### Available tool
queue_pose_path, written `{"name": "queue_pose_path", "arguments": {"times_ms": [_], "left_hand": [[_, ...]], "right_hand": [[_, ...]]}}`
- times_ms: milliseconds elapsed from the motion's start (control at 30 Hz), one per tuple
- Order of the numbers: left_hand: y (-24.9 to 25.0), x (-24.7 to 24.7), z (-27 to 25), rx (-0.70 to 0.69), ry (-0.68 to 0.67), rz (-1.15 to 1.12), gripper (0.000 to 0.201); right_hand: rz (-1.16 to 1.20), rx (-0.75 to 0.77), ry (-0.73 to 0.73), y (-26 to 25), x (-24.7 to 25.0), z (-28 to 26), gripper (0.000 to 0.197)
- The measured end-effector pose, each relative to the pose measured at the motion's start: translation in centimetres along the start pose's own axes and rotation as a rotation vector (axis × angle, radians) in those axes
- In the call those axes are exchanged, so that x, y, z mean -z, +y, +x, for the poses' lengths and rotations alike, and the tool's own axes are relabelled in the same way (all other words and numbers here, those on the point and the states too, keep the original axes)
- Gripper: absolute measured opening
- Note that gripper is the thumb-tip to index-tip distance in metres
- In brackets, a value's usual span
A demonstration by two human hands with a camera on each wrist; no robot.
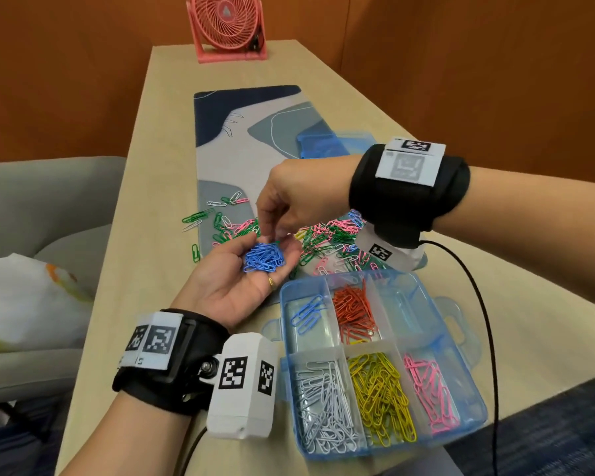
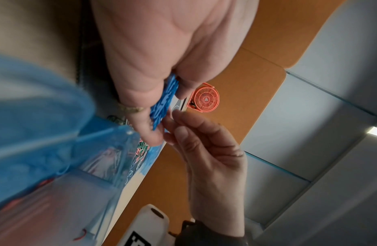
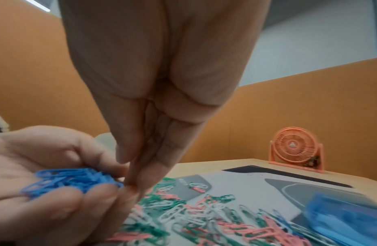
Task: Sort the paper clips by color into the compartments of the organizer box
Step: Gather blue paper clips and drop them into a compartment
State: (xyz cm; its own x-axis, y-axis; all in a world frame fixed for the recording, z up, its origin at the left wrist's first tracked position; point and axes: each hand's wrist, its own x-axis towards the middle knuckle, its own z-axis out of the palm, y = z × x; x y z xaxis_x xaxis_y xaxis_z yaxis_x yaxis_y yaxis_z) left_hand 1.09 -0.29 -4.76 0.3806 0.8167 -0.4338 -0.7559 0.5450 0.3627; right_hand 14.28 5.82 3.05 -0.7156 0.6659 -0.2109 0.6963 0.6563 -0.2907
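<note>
We cup the blue paper clips in our left hand; right hand fingertips pressed together just above, perhaps pinching one. The organizer box, blue compartment, lies nearer, rightward.

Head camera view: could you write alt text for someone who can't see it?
A left hand cups a pile of blue clips while the right hand reaches its fingertips down to it, above mixed clips scattered on a mat. Nearby, an open blue organizer box holds blue, red, white, yellow and pink clips in separate compartments, one empty.
</note>
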Motion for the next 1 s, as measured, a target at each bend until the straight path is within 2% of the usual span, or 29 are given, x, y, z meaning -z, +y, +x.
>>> {"name": "queue_pose_path", "arguments": {"times_ms": [100, 233, 333, 433, 467, 567, 667, 800, 900, 1000], "left_hand": [[0.2, 0.2, 0.2, -0.007, 0.041, 0.010, 0.035], [0.3, 0.4, 0.4, -0.033, 0.056, 0.018, 0.033], [0.4, 0.4, 0.3, -0.034, 0.063, 0.025, 0.031], [0.4, 0.4, 0.2, -0.038, 0.069, 0.025, 0.031], [0.3, 0.4, 0.2, -0.040, 0.069, 0.026, 0.031], [0.3, 0.3, 0.1, -0.045, 0.072, 0.029, 0.032], [0.2, 0.2, 0.1, -0.049, 0.075, 0.036, 0.032], [0.2, 0.1, 0.1, -0.057, 0.081, 0.036, 0.031], [0.2, 0.2, 0.1, -0.058, 0.079, 0.037, 0.031], [0.2, 0.2, 0.0, -0.057, 0.072, 0.036, 0.031]], "right_hand": [[0.016, -0.108, 0.045, 1.8, 0.9, -0.6, 0.014], [-0.141, -0.302, 0.091, 5.7, 2.0, -1.2, 0.015], [-0.229, -0.395, 0.061, 7.9, 1.8, -1.8, 0.016], [-0.185, -0.458, -0.018, 9.1, 1.1, -2.2, 0.008], [-0.163, -0.469, -0.046, 9.3, 0.9, -2.3, 0.004], [-0.106, -0.484, -0.099, 9.8, 0.0, -2.6, 0.017], [-0.070, -0.441, -0.104, 9.9, -1.0, -2.7, 0.015], [0.037, -0.443, -0.024, 10.0, -0.3, -3.2, 0.014], [0.022, -0.481, 0.071, 10.5, 0.7, -3.6, 0.010], [-0.046, -0.518, 0.030, 10.9, 0.8, -3.8, 0.018]]}}
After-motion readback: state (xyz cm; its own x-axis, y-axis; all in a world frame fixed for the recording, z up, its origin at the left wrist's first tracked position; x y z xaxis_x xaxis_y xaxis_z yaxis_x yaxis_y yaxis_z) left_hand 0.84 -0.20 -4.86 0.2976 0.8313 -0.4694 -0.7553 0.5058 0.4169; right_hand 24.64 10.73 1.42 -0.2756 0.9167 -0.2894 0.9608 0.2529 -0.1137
